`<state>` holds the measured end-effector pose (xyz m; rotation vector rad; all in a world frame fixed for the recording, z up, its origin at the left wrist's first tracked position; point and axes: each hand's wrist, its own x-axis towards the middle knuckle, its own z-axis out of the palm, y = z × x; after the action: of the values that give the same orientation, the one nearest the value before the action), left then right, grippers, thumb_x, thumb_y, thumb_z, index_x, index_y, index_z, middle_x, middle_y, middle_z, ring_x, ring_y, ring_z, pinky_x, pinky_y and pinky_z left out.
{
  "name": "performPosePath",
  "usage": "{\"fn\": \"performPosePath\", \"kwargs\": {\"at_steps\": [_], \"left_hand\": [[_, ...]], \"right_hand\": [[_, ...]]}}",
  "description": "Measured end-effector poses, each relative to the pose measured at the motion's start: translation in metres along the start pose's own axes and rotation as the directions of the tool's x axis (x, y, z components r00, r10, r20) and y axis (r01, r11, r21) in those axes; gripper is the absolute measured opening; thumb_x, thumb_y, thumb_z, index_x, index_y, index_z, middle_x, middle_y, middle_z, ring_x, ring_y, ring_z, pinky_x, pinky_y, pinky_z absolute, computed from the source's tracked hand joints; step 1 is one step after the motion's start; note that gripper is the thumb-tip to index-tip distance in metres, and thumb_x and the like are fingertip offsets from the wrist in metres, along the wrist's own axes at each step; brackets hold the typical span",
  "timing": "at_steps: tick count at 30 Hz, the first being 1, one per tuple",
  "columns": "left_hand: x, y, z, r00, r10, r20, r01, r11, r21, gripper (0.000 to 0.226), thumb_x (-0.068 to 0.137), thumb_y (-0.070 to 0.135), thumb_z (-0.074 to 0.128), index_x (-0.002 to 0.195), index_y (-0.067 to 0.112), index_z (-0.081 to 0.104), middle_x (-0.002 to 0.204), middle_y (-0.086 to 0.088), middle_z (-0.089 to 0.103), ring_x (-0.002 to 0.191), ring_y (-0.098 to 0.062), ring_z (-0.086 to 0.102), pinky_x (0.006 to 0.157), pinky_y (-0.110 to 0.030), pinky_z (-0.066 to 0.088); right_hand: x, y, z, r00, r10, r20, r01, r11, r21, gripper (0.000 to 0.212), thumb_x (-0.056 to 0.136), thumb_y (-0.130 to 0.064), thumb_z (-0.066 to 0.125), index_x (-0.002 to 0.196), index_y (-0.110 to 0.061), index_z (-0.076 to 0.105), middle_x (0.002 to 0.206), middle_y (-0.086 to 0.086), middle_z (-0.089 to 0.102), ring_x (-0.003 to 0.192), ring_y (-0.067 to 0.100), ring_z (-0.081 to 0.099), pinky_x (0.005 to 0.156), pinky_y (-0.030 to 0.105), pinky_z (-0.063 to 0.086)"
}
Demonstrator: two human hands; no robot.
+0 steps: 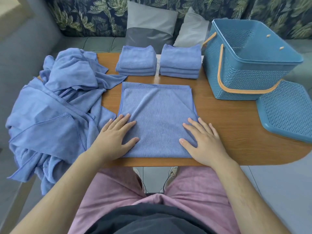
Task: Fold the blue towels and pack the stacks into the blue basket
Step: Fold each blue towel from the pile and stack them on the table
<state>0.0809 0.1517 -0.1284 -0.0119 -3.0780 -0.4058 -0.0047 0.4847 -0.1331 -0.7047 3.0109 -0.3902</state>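
Towel (pixel 157 105) flat, fold nearest, hems farthest

Bare tabletop (pixel 219 119) runs open between the flat towel (pixel 157 102) and the basket (pixel 244 76). A heap of loose towels (pixel 55 102) crowds the left side, two folded stacks (pixel 136 61) line the far edge, and the basket lid (pixel 287 112) fills the near right corner.

We can read no text, label, brand, number or sign on anything in view.
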Motion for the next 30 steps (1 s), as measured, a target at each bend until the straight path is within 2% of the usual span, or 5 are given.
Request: {"fn": "performPosePath", "kwargs": {"at_steps": [3, 8, 14, 23, 30], "left_hand": [[0.021, 0.018, -0.007, 0.995, -0.003, -0.099, -0.001, 0.999, -0.035, 0.053, 0.094, 0.051, 0.053, 0.139, 0.024, 0.052, 0.165, 0.0, 0.024, 0.154, -0.021, 0.014, 0.125, -0.039, 0.01], [0.07, 0.056, -0.002, 0.987, -0.117, -0.112, 0.102, 0.986, -0.131, 0.068, 0.099, 0.046, 0.051, 0.158, 0.02, 0.028, 0.164, -0.002, 0.028, 0.151, -0.026, 0.024, 0.121, -0.043, 0.023], [0.052, 0.034, 0.021, 0.974, -0.175, -0.142, 0.167, 0.984, -0.064, 0.084, 0.096, 0.068, 0.037, 0.161, 0.019, 0.018, 0.167, 0.004, 0.018, 0.155, -0.018, 0.011, 0.126, -0.038, 0.01], [0.061, 0.026, 0.021, 0.977, -0.187, -0.104, 0.191, 0.981, 0.032, 0.092, 0.089, 0.077, 0.016, 0.16, 0.019, 0.021, 0.169, 0.0, 0.008, 0.156, -0.019, 0.003, 0.127, -0.04, 0.006], [0.088, 0.036, 0.009, 0.992, -0.08, -0.1, 0.084, 0.996, 0.034, 0.082, 0.094, 0.065, 0.025, 0.158, 0.015, 0.026, 0.168, -0.005, 0.009, 0.156, -0.021, 0.001, 0.125, -0.037, -0.004]], "right_hand": [[0.017, -0.021, -0.003, 0.991, -0.017, -0.132, 0.018, 1.0, 0.002, 0.065, 0.092, -0.071, 0.036, 0.146, -0.036, 0.049, 0.164, -0.011, 0.03, 0.157, 0.015, 0.006, 0.127, 0.044, 0.002], [0.068, -0.067, 0.008, 0.998, -0.034, -0.059, 0.035, 0.999, 0.028, 0.065, 0.102, -0.056, 0.037, 0.16, -0.026, 0.029, 0.17, -0.005, 0.013, 0.157, 0.017, -0.003, 0.125, 0.036, -0.009], [0.06, -0.048, 0.025, 0.999, 0.027, 0.021, -0.027, 0.999, -0.023, 0.078, 0.096, -0.074, 0.012, 0.162, -0.034, 0.01, 0.17, -0.011, -0.004, 0.155, 0.009, -0.013, 0.125, 0.037, -0.012], [0.058, -0.043, 0.02, 0.99, 0.136, 0.025, -0.135, 0.99, -0.034, 0.087, 0.091, -0.08, 0.01, 0.163, -0.031, 0.003, 0.17, -0.007, -0.014, 0.154, 0.012, -0.021, 0.126, 0.037, -0.009], [0.117, -0.067, 0.003, 0.999, -0.006, -0.053, 0.008, 0.999, 0.041, 0.069, 0.106, -0.052, 0.028, 0.163, -0.017, 0.013, 0.171, 0.001, 0.001, 0.157, 0.018, -0.009, 0.126, 0.037, -0.009]]}}
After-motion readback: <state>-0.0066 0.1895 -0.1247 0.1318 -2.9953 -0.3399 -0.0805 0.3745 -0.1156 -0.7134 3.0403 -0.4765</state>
